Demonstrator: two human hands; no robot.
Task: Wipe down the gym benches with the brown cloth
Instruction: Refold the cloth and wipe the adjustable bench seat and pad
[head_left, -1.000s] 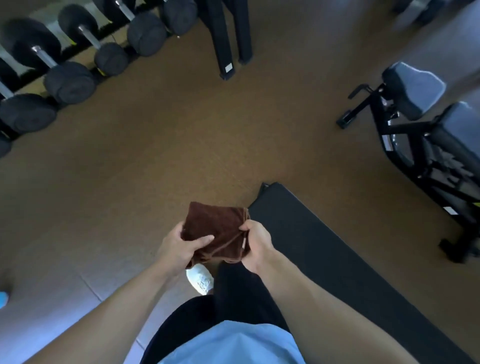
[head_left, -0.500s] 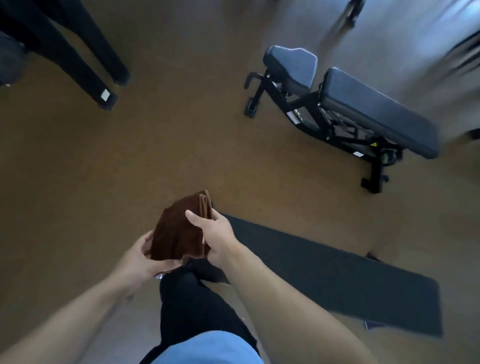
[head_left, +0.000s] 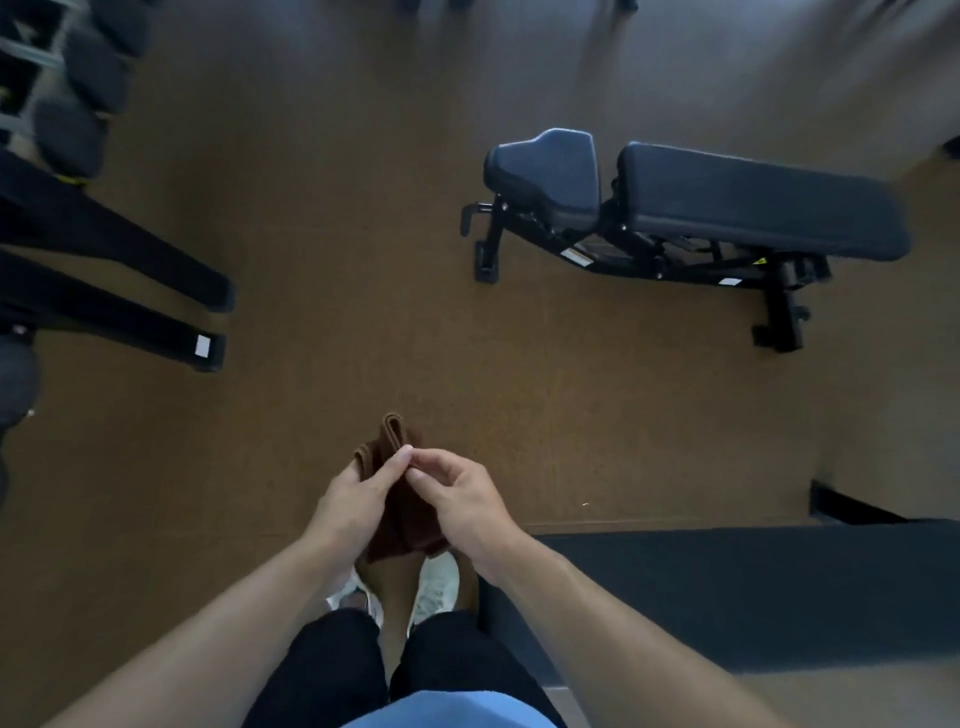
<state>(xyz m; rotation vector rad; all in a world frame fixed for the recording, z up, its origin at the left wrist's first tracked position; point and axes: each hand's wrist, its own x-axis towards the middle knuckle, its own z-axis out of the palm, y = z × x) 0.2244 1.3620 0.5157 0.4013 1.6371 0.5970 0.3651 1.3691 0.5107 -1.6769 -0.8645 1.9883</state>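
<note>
While both bare forearms reach forward from the bottom of the view, the two hands meet around the brown cloth (head_left: 400, 512), which is folded into a thick, narrow bundle standing roughly upright between them. The left hand (head_left: 353, 501) wraps the cloth from its left side, palm against the fabric, with its forefinger and thumb stretched up and closed on the folded layers near the top edge. The right hand (head_left: 457, 499) comes in from the other side, its fingers curled and its thumb and forefinger pinched together on the same upper edge, so the fingertips of both hands touch or nearly touch there. A folded corner of the cloth sticks up above the fingers, and its lower end hangs out below the palms. Directly under the hands are the person's white sneakers (head_left: 436, 584) on the brown floor (head_left: 322, 260), with black trousers and a light blue shirt hem nearer the camera. Beyond the hands and off to their right, well apart from them, stands an adjustable gym bench (head_left: 727, 202) with a dark padded seat and a long dark back pad on a black frame. A black floor mat (head_left: 753, 592) lies just to the right of the right forearm. Far to the left of the hands are the black feet of a rack (head_left: 156, 317), and blurred dumbbells (head_left: 78, 104) sit beyond them.
</note>
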